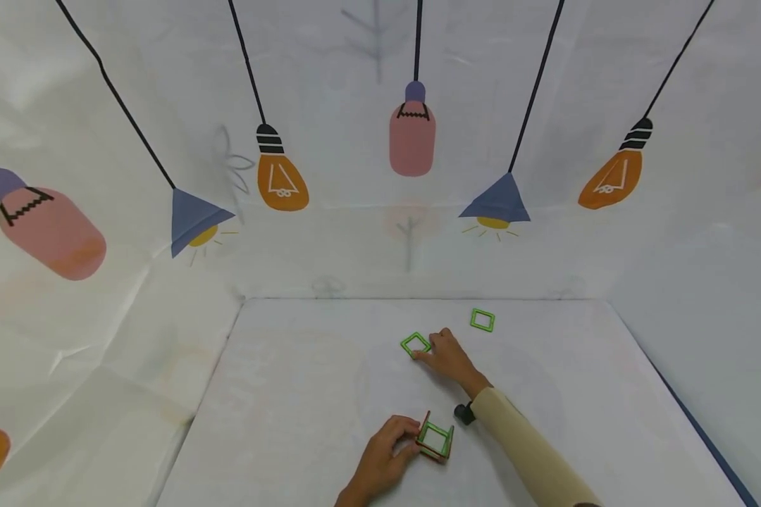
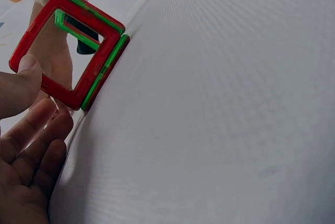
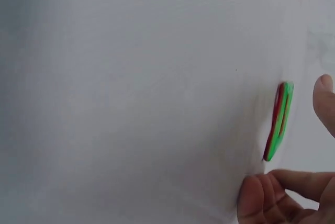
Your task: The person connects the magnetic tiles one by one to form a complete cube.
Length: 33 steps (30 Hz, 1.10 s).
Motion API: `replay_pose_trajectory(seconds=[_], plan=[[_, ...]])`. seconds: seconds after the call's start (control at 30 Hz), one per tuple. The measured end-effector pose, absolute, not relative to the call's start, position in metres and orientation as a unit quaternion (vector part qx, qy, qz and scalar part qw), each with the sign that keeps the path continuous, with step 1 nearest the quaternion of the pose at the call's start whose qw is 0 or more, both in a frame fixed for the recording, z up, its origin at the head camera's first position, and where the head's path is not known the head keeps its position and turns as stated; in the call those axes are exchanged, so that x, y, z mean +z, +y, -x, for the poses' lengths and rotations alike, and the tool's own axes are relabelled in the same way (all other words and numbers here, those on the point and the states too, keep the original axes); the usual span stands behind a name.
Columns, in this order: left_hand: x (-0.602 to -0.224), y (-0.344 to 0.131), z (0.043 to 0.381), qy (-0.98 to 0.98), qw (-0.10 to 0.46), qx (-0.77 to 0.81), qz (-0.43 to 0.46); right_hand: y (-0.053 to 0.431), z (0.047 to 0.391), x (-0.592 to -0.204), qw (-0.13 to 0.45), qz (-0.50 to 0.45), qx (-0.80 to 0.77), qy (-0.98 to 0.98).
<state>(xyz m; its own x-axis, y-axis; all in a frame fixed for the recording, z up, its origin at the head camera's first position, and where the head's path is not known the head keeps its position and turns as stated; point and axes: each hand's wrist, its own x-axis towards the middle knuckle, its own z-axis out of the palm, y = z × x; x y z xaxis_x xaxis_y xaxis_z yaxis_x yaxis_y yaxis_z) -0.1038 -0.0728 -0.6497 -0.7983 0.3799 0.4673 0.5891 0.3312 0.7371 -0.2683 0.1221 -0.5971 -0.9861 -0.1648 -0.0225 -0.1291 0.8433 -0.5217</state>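
Left grip [image 1: 383,451]: thumb and fingers pinching the red-green frame [image 1: 432,450].
Right grip [image 1: 449,359]: parted around a green square [image 1: 409,339], unclosed.
Risk: too hard a left squeeze could buckle the frame.

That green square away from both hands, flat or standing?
Flat: the head view shows the green square face-up, full outline visible, on the white table.

The joined squares [image 2: 94,69] looked like smooth, glossy plastic; the loose square [image 1: 484,312] at one o'clock from them, plastic too. The surface [image 1: 292,394] seemed smooth and matt, the sleeve [image 1: 526,447] at three o'clock matt cloth, the wall sheet [image 1: 133,317] creased, faintly shiny.
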Motion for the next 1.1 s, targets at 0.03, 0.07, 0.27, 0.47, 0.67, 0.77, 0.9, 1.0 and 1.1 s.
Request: replay_pose_trajectory(seconds=[0.03, 0.07, 0.27, 0.47, 0.67, 0.77, 0.9, 1.0, 1.1], plan=[[-0.65, -0.073, 0.104, -0.808, 0.105, -0.496, 0.3, 0.12, 0.269, -0.597, 0.034, 0.07, -0.27, 0.96], [-0.65, -0.072, 0.104, -0.807, 0.103, -0.497, 0.3, 0.118, 0.27, -0.597, 0.034, 0.066, -0.269, 0.96], [-0.653, -0.07, 0.102, -0.806, 0.087, -0.503, 0.301, 0.114, 0.272, -0.602, 0.035, 0.07, -0.239, 0.968], [-0.652, -0.072, 0.101, -0.82, 0.056, -0.493, 0.285, 0.116, 0.271, -0.601, 0.051, 0.065, -0.289, 0.954], [-0.65, -0.073, 0.104, -0.818, 0.049, -0.504, 0.271, 0.128, 0.263, -0.599, 0.057, 0.076, -0.345, 0.934], [-0.651, -0.072, 0.105, -0.815, 0.072, -0.498, 0.288, 0.137, 0.255, -0.599, 0.055, 0.083, -0.367, 0.925], [-0.65, -0.072, 0.104, -0.816, 0.085, -0.486, 0.3, 0.147, 0.243, -0.6, 0.065, 0.082, -0.398, 0.911], [-0.649, -0.073, 0.104, -0.82, 0.076, -0.483, 0.299, 0.154, 0.232, -0.601, 0.064, 0.072, -0.412, 0.906], [-0.649, -0.074, 0.106, -0.819, 0.064, -0.486, 0.297, 0.163, 0.218, -0.602, 0.045, 0.07, -0.413, 0.907]])
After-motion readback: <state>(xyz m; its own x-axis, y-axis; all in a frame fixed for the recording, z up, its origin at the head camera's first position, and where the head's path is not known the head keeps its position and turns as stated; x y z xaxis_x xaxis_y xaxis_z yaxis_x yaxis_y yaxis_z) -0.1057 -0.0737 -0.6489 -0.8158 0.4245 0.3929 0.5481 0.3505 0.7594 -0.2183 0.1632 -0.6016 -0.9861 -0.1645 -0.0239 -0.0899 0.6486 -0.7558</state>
